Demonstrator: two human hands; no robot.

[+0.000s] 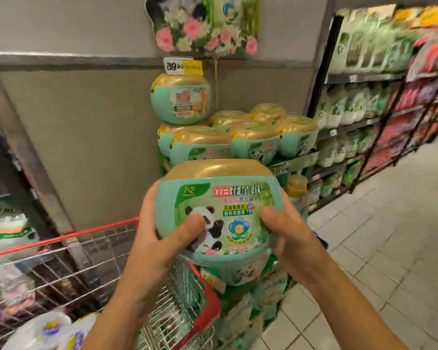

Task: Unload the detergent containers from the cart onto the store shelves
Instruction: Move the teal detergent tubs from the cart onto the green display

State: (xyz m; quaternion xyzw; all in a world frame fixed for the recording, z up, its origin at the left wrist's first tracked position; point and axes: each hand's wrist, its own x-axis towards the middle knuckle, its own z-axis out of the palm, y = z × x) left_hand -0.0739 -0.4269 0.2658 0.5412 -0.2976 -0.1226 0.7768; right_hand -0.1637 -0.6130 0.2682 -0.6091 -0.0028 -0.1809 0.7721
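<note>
- Partway through, by the look of it: several gold-lidded stacked tubs already on the display ahead, with one top tub perched above them.
- Holding another detergent tub in the air, over the corner of the cart and in front of the stack, not yet set down.
- Left hand clamped on the tub's left side, right hand clamped on its right, with thumbs pressed on the front label and fingers wrapped behind.
- Left to do, probably: placing this tub, then clearing whatever remains in the cart. Only pale packs showing at the near end, too smeared to tell whether detergent.
- Readable on the held tub: "7+2" in the green corner, large characters "立白花植时代", and what looks like "洗衣凝珠" beneath. Also a panda picture and a blue flower badge.
- Price tag above the stack: begins "89", remainder blurred, yellow part unreadable.
- Flowered poster overhead and shelves of green and pink packs to the right, with no legible writing on either.
</note>
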